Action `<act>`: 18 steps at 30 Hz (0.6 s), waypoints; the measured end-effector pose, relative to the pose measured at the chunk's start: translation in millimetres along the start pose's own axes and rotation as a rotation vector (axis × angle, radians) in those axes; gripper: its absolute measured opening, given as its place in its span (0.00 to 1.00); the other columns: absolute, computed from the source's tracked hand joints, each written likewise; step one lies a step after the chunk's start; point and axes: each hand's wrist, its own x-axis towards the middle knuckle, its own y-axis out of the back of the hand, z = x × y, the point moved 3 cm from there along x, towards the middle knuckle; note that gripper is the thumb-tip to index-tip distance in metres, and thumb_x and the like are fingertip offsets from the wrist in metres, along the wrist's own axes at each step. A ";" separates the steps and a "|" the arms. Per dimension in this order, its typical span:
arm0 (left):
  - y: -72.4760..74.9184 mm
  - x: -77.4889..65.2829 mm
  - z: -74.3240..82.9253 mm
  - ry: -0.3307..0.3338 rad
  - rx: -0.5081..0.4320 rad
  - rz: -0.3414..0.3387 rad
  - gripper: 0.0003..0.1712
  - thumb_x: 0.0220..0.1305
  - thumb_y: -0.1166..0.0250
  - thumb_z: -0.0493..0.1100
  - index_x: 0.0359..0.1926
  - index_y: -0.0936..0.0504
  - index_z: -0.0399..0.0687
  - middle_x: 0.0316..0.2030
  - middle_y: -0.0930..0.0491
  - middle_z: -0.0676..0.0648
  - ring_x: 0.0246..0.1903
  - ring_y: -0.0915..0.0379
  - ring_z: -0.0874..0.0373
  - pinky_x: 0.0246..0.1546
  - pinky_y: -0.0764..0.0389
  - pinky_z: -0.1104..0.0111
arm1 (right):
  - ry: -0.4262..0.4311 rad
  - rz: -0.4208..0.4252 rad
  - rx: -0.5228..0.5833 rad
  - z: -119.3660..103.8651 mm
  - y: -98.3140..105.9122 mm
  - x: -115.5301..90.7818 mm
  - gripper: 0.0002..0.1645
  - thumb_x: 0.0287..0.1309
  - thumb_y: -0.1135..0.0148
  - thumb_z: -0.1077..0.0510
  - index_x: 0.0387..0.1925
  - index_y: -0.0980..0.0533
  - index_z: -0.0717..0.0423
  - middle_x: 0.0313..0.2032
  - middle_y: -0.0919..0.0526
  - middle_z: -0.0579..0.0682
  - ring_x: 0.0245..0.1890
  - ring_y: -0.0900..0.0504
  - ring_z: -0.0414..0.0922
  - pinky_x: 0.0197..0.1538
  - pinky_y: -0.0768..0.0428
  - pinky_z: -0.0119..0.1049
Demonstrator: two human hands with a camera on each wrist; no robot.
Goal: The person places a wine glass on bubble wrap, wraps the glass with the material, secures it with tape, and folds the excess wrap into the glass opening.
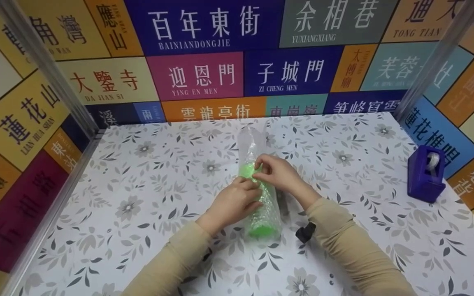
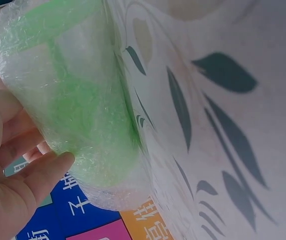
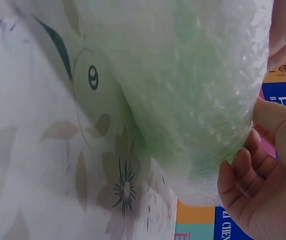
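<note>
A green cylinder-like item [image 1: 260,228] lies on the table wrapped in clear bubble wrap [image 1: 269,205], its loose end pointing to the far side. My left hand [image 1: 237,198] is on top of the roll, fingers bent against the film. In the left wrist view, that thumb [image 2: 57,167] presses against the wrap. Slightly farther up, my right hand [image 1: 280,172] pinches at the film, thumb and fingertips close together over the green part. Curled fingers [image 3: 243,170] of this hand show at the roll's edge in the right wrist view. The wrap covers what the green item is.
A purple tape dispenser [image 1: 426,174] with a roll of clear tape stands at the table's right edge. Panels with street-name lettering [image 1: 204,26] wall in the back and both sides. The tabletop [image 1: 171,164] has a leaf-and-flower print. A black piece [image 1: 305,232] sits by the right cuff.
</note>
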 end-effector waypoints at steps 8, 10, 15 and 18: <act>-0.8 1.1 0.6 0.006 -0.001 -0.011 0.10 0.64 0.32 0.48 0.40 0.15 0.47 0.47 0.18 0.49 0.48 0.27 0.52 0.51 0.23 0.66 | -0.070 0.036 -0.030 -3.6 -2.5 0.5 0.14 0.54 0.27 0.51 0.36 0.25 0.50 0.21 0.29 0.42 0.23 0.32 0.41 0.29 0.32 0.36; -1.0 1.3 0.7 0.002 0.003 -0.007 0.10 0.64 0.32 0.48 0.40 0.15 0.48 0.46 0.18 0.49 0.48 0.27 0.52 0.51 0.23 0.66 | -0.090 0.038 -0.040 -4.3 -2.9 1.0 0.15 0.54 0.27 0.50 0.35 0.25 0.49 0.21 0.29 0.43 0.23 0.32 0.42 0.28 0.33 0.36; -0.9 1.1 0.3 -0.005 -0.005 0.001 0.09 0.63 0.31 0.47 0.39 0.15 0.47 0.46 0.18 0.49 0.47 0.27 0.51 0.50 0.23 0.66 | -0.132 0.040 -0.051 -4.9 -3.7 0.7 0.15 0.54 0.28 0.48 0.35 0.25 0.48 0.22 0.29 0.44 0.23 0.32 0.43 0.28 0.33 0.36; -0.8 0.6 0.2 -0.010 -0.008 0.007 0.09 0.63 0.31 0.48 0.39 0.15 0.47 0.46 0.18 0.49 0.48 0.27 0.51 0.51 0.23 0.65 | -0.133 0.042 -0.044 -4.1 -4.3 -0.3 0.15 0.54 0.28 0.48 0.36 0.25 0.49 0.23 0.29 0.44 0.24 0.31 0.43 0.28 0.33 0.37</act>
